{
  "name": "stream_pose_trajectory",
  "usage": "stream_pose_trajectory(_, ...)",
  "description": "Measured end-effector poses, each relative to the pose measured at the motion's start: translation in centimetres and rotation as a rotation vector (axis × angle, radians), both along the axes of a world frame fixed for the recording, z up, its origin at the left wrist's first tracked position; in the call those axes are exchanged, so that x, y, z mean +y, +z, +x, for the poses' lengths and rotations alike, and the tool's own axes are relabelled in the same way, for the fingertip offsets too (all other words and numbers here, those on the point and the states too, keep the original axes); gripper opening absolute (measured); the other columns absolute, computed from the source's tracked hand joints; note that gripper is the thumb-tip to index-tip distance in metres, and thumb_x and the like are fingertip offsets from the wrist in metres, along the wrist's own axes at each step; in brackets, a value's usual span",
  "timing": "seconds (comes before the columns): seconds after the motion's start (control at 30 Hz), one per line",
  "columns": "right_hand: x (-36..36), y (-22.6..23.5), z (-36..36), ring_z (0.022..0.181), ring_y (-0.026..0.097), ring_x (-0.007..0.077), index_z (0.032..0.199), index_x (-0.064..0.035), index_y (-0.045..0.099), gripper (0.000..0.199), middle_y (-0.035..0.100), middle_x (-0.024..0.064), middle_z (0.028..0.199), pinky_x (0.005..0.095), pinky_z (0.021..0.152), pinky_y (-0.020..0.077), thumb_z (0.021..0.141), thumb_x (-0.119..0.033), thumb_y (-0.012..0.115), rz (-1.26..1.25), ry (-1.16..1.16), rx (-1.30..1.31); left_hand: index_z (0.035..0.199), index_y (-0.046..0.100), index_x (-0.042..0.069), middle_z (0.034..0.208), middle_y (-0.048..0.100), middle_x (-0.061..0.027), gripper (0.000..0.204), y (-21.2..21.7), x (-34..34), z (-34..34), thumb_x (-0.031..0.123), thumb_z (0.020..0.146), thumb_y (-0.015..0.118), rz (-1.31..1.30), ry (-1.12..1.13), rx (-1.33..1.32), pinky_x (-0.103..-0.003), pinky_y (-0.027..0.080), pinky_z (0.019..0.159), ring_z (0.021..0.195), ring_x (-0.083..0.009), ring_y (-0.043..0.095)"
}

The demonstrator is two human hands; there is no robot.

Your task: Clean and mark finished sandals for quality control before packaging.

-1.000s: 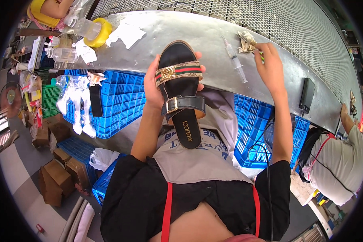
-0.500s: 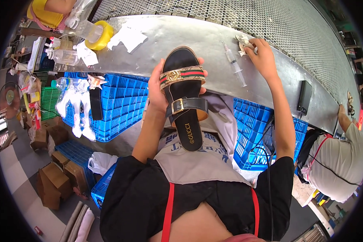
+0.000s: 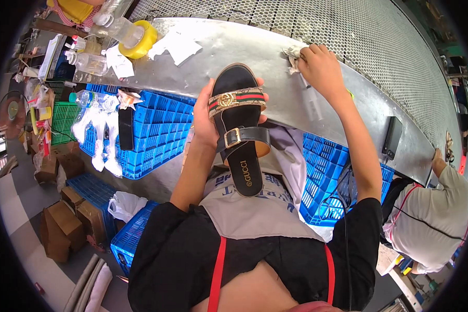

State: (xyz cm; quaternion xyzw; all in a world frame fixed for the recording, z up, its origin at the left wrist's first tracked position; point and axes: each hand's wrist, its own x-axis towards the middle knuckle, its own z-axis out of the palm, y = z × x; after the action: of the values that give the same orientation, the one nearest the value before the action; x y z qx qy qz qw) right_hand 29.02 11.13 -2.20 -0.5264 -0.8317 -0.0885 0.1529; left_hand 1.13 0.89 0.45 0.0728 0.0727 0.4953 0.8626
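A black slide sandal (image 3: 237, 117) is held upright in my left hand (image 3: 205, 122), sole away from me, with my fingers wrapped round its edges. It has a patterned strap with a green and red stripe and gold emblem, plus a black strap with a gold buckle. Over the metal bench edge, my right hand (image 3: 322, 70) pinches a crumpled, off-white scrap of cloth or paper (image 3: 294, 52). Just below that hand lies a clear syringe (image 3: 312, 100), smeared by motion; its upper end is partly hidden.
The metal ledge (image 3: 234, 44) borders a mesh conveyor (image 3: 348, 21). Yellow tape (image 3: 142, 40), white papers (image 3: 178, 47) and plastic bottles (image 3: 91, 63) stand at the left. A black phone-like device (image 3: 392, 136) lies right. Blue crates (image 3: 158, 130) sit below; another person (image 3: 426, 213) is at the right.
My right hand has moved left along the ledge with the crumpled scrap and now partly covers the syringe's upper end. The sandal stays in my left hand. The whole view has shifted slightly.
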Motion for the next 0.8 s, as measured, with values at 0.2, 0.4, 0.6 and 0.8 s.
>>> stream_pose_trajectory(0.2, -0.6, 0.2, -1.5, 0.09, 0.062, 0.026, 0.082, -0.0068, 0.066, 0.019, 0.066, 0.0067, 0.087, 0.0412, 0.078, 0.0486, 0.086, -0.026, 0.068, -0.007, -0.038, -0.041, 0.146, 0.039, -0.001, 0.141, 0.048, -0.0278, 0.067, -0.2, 0.0, -0.4, 0.049, 0.105, 0.026, -0.038, -0.018, 0.002, -0.059, 0.06, 0.086, 0.117, -0.0441, 0.06)
stream_pose_trajectory(0.4, 0.5, -0.1, -1.5, 0.091, 0.062, 0.0292, 0.081, -0.0048, 0.064, 0.019, 0.065, 0.0097, 0.086, 0.0438, 0.081, 0.049, 0.085, -0.023, 0.068, -0.065, 0.019, -0.076, 0.146, 0.039, -0.002, 0.141, 0.048, -0.0278, 0.067, -0.1, 0.1, -0.2, 0.049, 0.104, 0.026, -0.012, -0.021, -0.019, -0.059, 0.059, 0.087, 0.116, -0.0444, 0.061)
stream_pose_trajectory(0.6, 1.7, -0.4, -1.1, 0.083, 0.063, 0.0293, 0.078, -0.0033, 0.064, 0.017, 0.065, 0.0121, 0.081, 0.0427, 0.073, 0.05, 0.077, -0.02, 0.068, -0.088, 0.047, 0.06, 0.146, 0.039, -0.002, 0.141, 0.048, -0.0278, 0.067, 0.0, -0.2, -0.2, 0.048, 0.104, 0.026, -0.002, -0.004, 0.032, -0.06, 0.058, 0.088, 0.118, -0.0445, 0.059)
stream_pose_trajectory(0.8, 1.3, 2.0, 3.5, 0.059, 0.053, 0.0194, 0.09, 0.0014, 0.066, 0.029, 0.061, 0.0107, 0.068, 0.0359, 0.059, 0.0435, 0.08, -0.026, 0.068, -0.315, -0.286, 0.482, 0.145, 0.04, -0.003, 0.141, 0.049, -0.0266, 0.067, -0.7, -1.2, -1.0, 0.049, 0.103, 0.028, -0.012, 0.003, -0.004, -0.06, 0.058, 0.088, 0.119, -0.0438, 0.059)
